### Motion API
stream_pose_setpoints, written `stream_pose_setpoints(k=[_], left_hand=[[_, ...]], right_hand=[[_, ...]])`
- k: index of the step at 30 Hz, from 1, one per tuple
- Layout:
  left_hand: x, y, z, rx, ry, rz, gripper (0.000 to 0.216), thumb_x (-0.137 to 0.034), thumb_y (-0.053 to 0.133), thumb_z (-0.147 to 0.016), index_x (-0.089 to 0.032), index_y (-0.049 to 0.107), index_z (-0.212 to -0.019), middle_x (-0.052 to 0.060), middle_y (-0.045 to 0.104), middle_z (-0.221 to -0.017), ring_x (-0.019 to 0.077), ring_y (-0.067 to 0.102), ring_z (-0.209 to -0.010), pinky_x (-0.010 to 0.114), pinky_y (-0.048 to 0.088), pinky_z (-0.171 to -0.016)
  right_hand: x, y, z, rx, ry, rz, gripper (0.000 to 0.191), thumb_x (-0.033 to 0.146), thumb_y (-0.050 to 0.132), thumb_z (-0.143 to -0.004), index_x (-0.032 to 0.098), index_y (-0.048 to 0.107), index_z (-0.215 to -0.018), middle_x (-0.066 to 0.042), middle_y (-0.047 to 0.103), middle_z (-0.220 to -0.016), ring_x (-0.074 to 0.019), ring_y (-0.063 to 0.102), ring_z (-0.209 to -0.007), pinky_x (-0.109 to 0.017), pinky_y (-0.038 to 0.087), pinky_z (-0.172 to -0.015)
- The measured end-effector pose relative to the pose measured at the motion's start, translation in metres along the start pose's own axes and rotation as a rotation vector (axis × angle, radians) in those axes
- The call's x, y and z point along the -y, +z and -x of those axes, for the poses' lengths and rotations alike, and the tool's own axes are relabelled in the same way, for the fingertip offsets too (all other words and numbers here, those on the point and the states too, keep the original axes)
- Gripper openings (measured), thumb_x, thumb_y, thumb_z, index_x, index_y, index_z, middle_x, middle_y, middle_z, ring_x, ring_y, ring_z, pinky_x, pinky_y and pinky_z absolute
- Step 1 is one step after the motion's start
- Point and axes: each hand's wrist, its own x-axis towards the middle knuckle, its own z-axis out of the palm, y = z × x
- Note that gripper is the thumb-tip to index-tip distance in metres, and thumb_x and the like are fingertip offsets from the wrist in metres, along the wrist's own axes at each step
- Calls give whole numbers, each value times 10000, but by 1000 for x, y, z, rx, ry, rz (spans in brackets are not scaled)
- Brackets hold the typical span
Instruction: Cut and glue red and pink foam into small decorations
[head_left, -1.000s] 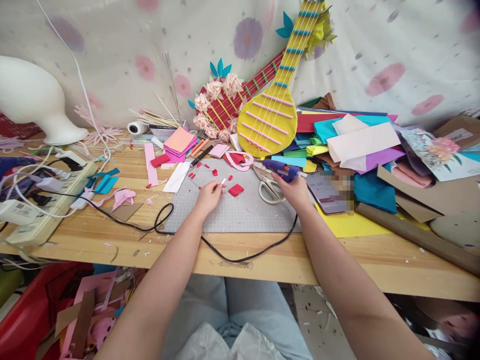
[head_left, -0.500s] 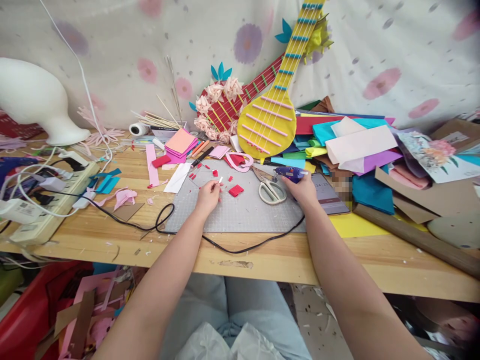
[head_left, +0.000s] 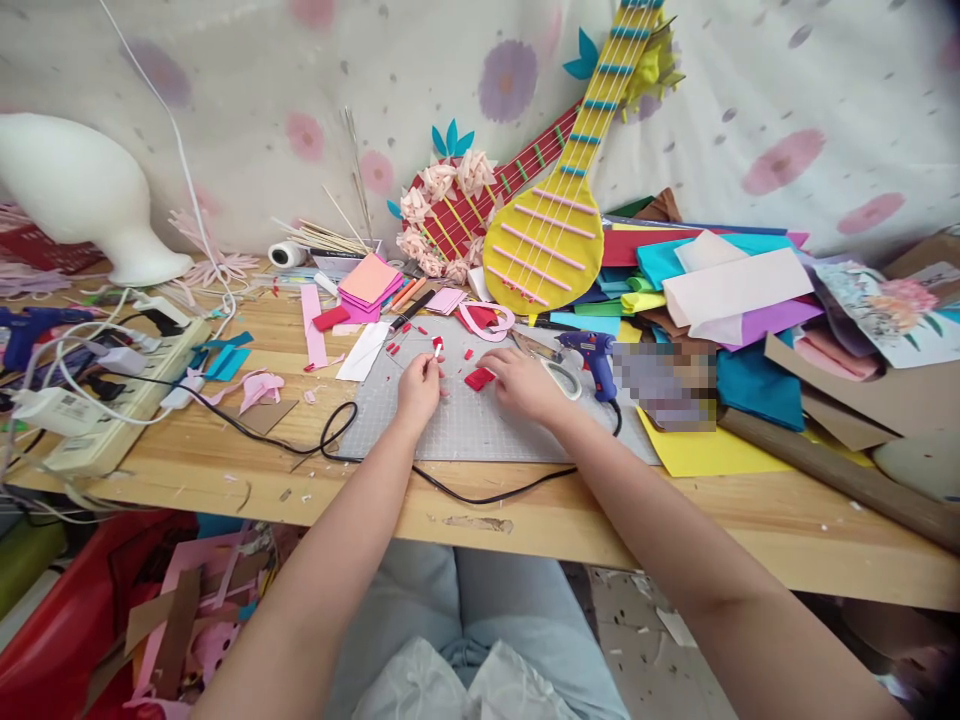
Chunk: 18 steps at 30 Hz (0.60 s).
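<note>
My left hand (head_left: 420, 388) is closed in a pinch, with a small white strip (head_left: 437, 347) sticking up from the fingertips. My right hand (head_left: 526, 384) is empty, fingers apart, reaching over the mat beside a folded red piece (head_left: 478, 379). Tiny red bits (head_left: 405, 328) lie scattered around on the grey cutting mat (head_left: 465, 435). To the right of my right hand sits a blue glue gun (head_left: 594, 362), its black cord trailing below. Scissors (head_left: 568, 381) lie partly hidden behind my right hand.
A yellow lute-shaped craft piece (head_left: 544, 245) and a red one (head_left: 450, 220) lean at the back. Paper and felt sheets (head_left: 739, 290) pile up on the right. A power strip (head_left: 124, 410) stands left, and a black cord (head_left: 480, 498) loops across the front.
My right hand has let go of the glue gun, which now rests on the mat, and has moved left toward the red piece. My left hand keeps its pinch.
</note>
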Motion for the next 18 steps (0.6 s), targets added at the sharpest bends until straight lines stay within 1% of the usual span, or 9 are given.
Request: stream_pose_setpoints(k=[2,3,5,7,9,11,13,16,18], left_hand=[[-1,-1,1,-4,8,13,209,-270,396,-831,-160,565,-884,-2,518,-710,63,441,-437,217,441,-456],[-2,-1,2,-6,12,16,211,-272,396,-831,-159,567,-883,0,519,-709,68,449,-455,217,441,-464],[-3,-2,3,-15,23,0,217,-274,395,-832,-161,573,-882,6,528,-711,81,468,-496,211,434,-477],[-4,-3,3,-33,43,-40,219,-278,400,-831,-165,582,-878,10,541,-704,91,481,-532,205,419,-493],[-5,-3,2,-40,73,-70,217,-280,412,-828,-168,592,-870,11,552,-694,98,491,-564,204,406,-518],[-5,-3,3,-20,100,-59,215,-281,423,-824,-167,601,-867,9,554,-683,100,496,-589,205,396,-540],[-6,-2,4,32,114,-14,220,-283,430,-821,-164,608,-874,4,543,-668,96,485,-584,205,383,-540],[-11,0,9,126,89,78,213,-271,446,-807,-160,604,-897,-14,503,-622,78,433,-521,204,346,-502],[-15,2,12,189,34,153,193,-239,454,-790,-160,587,-905,-31,465,-591,64,378,-470,200,299,-462]], right_hand=[[0,13,-9,47,6,-33,315,57,442,-732,176,630,-953,-86,617,-1089,-220,516,-1029,-348,394,-880],[-1,17,-12,34,52,-65,249,96,454,-755,174,640,-901,-88,635,-1042,-221,528,-1003,-349,397,-869],[-3,20,-16,-30,229,-182,147,204,488,-786,174,632,-787,-84,661,-892,-210,567,-883,-342,422,-803],[-5,19,-16,-86,443,-423,188,314,501,-793,175,583,-696,-58,650,-733,-171,578,-697,-310,450,-680],[-4,20,-15,-92,586,-754,257,393,516,-774,179,518,-632,-30,618,-628,-127,547,-554,-264,449,-552],[-3,23,-12,-103,640,-1041,284,422,568,-724,184,467,-606,-10,595,-573,-102,526,-491,-230,435,-474],[-1,27,-8,-138,660,-1224,256,368,636,-650,190,452,-652,10,599,-568,-97,539,-488,-221,445,-466],[2,30,-4,-174,651,-1352,292,234,631,-585,205,457,-817,38,630,-631,-94,558,-511,-226,465,-499],[2,30,-3,-186,639,-1339,324,191,581,-583,209,478,-890,55,619,-651,-76,536,-502,-205,445,-489]])
